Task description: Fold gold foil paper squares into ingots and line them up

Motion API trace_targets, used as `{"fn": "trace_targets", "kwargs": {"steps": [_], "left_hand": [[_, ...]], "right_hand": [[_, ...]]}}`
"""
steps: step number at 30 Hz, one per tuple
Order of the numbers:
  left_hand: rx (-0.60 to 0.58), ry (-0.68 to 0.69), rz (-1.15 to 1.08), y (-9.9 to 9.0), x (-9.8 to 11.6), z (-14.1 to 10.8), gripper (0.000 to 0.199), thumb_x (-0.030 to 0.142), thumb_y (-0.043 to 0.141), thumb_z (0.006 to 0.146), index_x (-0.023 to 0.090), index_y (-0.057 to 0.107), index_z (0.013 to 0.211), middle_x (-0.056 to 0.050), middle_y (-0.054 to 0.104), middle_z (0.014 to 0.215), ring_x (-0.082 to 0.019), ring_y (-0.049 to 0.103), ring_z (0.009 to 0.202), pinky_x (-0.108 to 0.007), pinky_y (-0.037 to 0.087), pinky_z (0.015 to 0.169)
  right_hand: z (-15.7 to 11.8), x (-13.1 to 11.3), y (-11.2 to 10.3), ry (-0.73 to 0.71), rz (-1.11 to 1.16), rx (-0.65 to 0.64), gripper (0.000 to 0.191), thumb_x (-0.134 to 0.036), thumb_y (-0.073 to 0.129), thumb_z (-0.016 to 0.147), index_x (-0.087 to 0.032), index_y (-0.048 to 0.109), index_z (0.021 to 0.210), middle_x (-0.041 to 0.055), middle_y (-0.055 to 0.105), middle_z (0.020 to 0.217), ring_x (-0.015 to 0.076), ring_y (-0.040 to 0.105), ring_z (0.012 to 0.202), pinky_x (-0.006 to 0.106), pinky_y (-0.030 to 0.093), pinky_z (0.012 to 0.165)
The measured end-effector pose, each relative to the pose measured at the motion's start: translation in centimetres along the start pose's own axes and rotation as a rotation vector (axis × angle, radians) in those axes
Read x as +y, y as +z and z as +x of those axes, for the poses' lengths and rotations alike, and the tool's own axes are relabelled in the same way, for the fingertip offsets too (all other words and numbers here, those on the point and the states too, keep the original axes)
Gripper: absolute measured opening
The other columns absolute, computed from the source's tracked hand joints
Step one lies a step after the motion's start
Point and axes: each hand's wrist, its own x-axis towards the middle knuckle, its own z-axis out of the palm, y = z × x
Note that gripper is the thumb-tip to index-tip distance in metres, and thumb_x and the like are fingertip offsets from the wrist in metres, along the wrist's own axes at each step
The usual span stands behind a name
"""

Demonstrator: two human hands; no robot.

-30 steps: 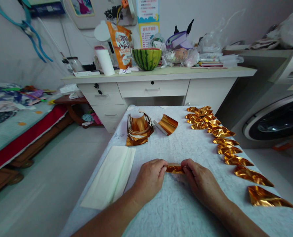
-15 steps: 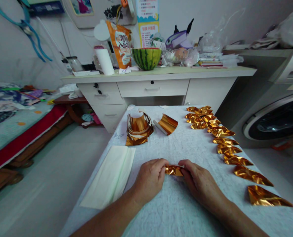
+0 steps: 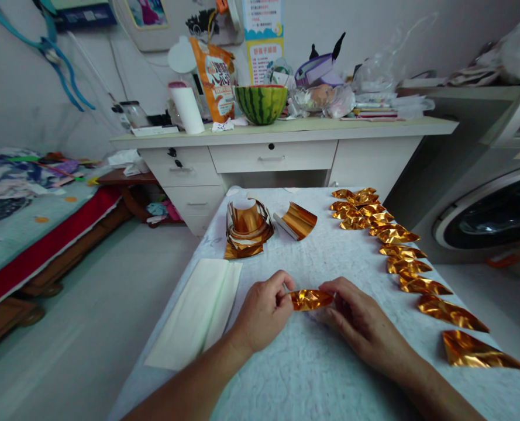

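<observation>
Left hand (image 3: 264, 313), narrowed on the left end of 1 gold foil piece (image 3: 311, 300); right hand (image 3: 360, 318), narrowed at its right end; foil piece, between the 2 hands, over the cloth-covered desk (image 3: 295, 374); pale paper (image 3: 196, 313), left of the left hand; folded foils (image 3: 433, 313), rightward; 1 curled foil sheet (image 3: 300, 221) and 1 foil stack (image 3: 247, 225), beyond; 1 watermelon half (image 3: 261, 105), farthest.
</observation>
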Motion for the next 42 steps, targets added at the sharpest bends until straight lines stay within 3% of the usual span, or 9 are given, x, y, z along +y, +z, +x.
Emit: {"fn": "trace_targets", "kwargs": {"steps": [5, 10, 12, 15, 19, 24, 30, 36, 42], "left_hand": [[-0.089, -0.092, -0.214, -0.2, -0.6, 0.2, 0.011, 0.013, 0.046, 0.076, 0.02, 0.053, 0.081, 0.008, 0.044, 0.054, -0.009, 0.039, 0.05, -0.021, 0.025, 0.049], [-0.182, -0.164, -0.467, -0.4, -0.7, 0.5, 0.008, 0.02, 0.049, 0.078, 0.017, 0.056, 0.08, 0.005, 0.049, 0.057, -0.009, 0.042, 0.051, -0.021, 0.03, 0.051], [-0.216, -0.154, -0.551, -0.6, -0.5, 0.6, 0.016, 0.03, 0.054, 0.082, 0.015, 0.059, 0.078, 0.002, 0.054, 0.063, -0.009, 0.046, 0.055, -0.021, 0.032, 0.053], [-0.286, -0.115, -0.689, -1.0, -0.2, 0.5, 0.031, 0.044, 0.061, 0.083, 0.013, 0.062, 0.08, -0.001, 0.058, 0.068, -0.009, 0.048, 0.058, -0.021, 0.034, 0.054], [-0.324, -0.1, -0.837, -1.1, -0.2, 0.4, 0.035, 0.045, 0.073, 0.076, 0.013, 0.065, 0.087, -0.002, 0.063, 0.072, -0.009, 0.052, 0.06, -0.021, 0.039, 0.059], [-0.308, -0.126, -0.846, -0.7, -0.7, 0.5, 0.031, 0.04, 0.076, 0.075, 0.012, 0.068, 0.087, -0.002, 0.065, 0.071, -0.009, 0.053, 0.059, -0.022, 0.04, 0.059], [-0.297, -0.176, -0.961, -0.1, -1.0, 0.5, 0.039, 0.047, 0.079, 0.07, 0.012, 0.067, 0.082, -0.001, 0.062, 0.066, -0.009, 0.05, 0.055, -0.022, 0.037, 0.056], [-0.273, -0.096, -0.933, -0.1, -1.4, 0.6, 0.036, 0.047, 0.08, 0.071, 0.013, 0.068, 0.078, 0.001, 0.052, 0.071, -0.009, 0.046, 0.063, -0.022, 0.035, 0.06], [-0.287, -0.117, -0.973, 0.0, -1.5, 0.7, 0.037, 0.046, 0.081, 0.069, 0.013, 0.067, 0.079, -0.001, 0.059, 0.074, -0.011, 0.05, 0.065, -0.024, 0.037, 0.064]], "right_hand": [[0.3, 0.0, -0.7, -0.103, 0.156, -0.039, 0.024, -0.016, 0.042, 0.096, -0.027, 0.057, 0.111, 0.0042, 0.06, 0.105, 0.0174, 0.058, 0.096, 0.031, 0.045, 0.082], [0.2, 0.3, -0.9, 0.13, 0.42, -0.1, 0.015, -0.031, 0.052, 0.096, -0.022, 0.063, 0.091, 0.0006, 0.062, 0.084, 0.0142, 0.057, 0.078, 0.026, 0.044, 0.071], [0.2, 0.6, -0.9, 0.225, 0.56, -0.106, 0.017, -0.037, 0.058, 0.092, -0.021, 0.065, 0.09, -0.0006, 0.061, 0.078, 0.0126, 0.055, 0.072, 0.025, 0.042, 0.067], [0.2, 1.1, -0.9, 0.303, 0.75, -0.098, 0.02, -0.039, 0.067, 0.087, -0.02, 0.067, 0.09, -0.0012, 0.061, 0.074, 0.0103, 0.051, 0.066, 0.023, 0.041, 0.063], [0.2, 1.5, -0.8, 0.373, 0.904, -0.091, 0.023, -0.04, 0.072, 0.082, -0.018, 0.068, 0.089, 0.0002, 0.062, 0.073, 0.01, 0.051, 0.063, 0.023, 0.041, 0.06], [0.2, 1.1, -0.9, 0.337, 0.915, -0.095, 0.021, -0.037, 0.072, 0.082, -0.018, 0.066, 0.088, 0.0001, 0.059, 0.077, 0.0105, 0.047, 0.066, 0.023, 0.039, 0.061], [0.5, 0.9, -0.9, 0.233, 0.913, -0.124, 0.02, -0.038, 0.073, 0.08, -0.019, 0.067, 0.08, -0.0009, 0.053, 0.079, 0.0129, 0.047, 0.073, 0.025, 0.037, 0.067], [0.2, 1.3, -0.6, 0.238, 0.943, -0.131, 0.018, -0.036, 0.074, 0.08, -0.019, 0.068, 0.08, -0.0016, 0.054, 0.077, 0.0123, 0.047, 0.072, 0.025, 0.036, 0.067], [0.4, 1.6, -0.2, 0.247, 0.966, -0.136, 0.018, -0.035, 0.074, 0.08, -0.018, 0.067, 0.078, -0.0021, 0.054, 0.075, 0.0119, 0.046, 0.071, 0.025, 0.035, 0.066]]}}
